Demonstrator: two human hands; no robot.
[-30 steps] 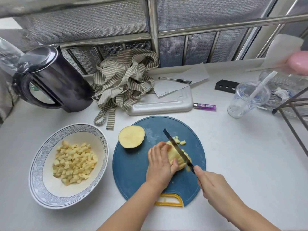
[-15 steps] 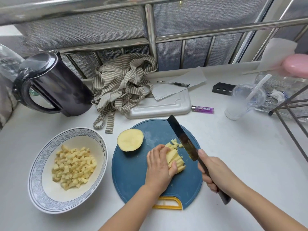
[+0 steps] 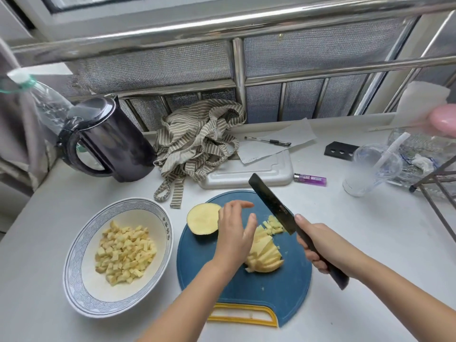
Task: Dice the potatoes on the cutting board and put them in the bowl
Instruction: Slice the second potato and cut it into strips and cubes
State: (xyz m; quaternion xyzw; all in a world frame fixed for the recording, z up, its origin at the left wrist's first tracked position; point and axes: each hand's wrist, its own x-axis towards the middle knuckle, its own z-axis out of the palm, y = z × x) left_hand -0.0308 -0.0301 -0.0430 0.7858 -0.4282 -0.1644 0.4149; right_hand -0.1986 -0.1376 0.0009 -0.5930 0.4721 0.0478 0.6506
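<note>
A round blue cutting board [image 3: 249, 290] with a yellow handle lies in front of me. On it sit a sliced potato half [image 3: 265, 255], a few diced pieces [image 3: 272, 227] beyond it, and an uncut potato half [image 3: 202, 218], cut face up, at the board's far left. My left hand [image 3: 235, 233] hovers over the slices with its fingers straight and spread. My right hand [image 3: 323, 248] grips the handle of a dark cleaver [image 3: 274, 204], whose blade is lifted and points away over the board. A patterned bowl [image 3: 81, 245] to the left holds several potato cubes [image 3: 124, 253].
A black kettle [image 3: 111, 141] stands at the back left beside a striped cloth [image 3: 197, 144]. Behind the board are a white tray [image 3: 249, 172], paper with a pen [image 3: 269, 140] and a purple lighter [image 3: 311, 179]. A plastic cup [image 3: 370, 169] and a metal rack [image 3: 436, 183] are on the right.
The cleaver has risen off the slices and swung up and away. My left hand has let go of the potato slices and opened its fingers above them.
</note>
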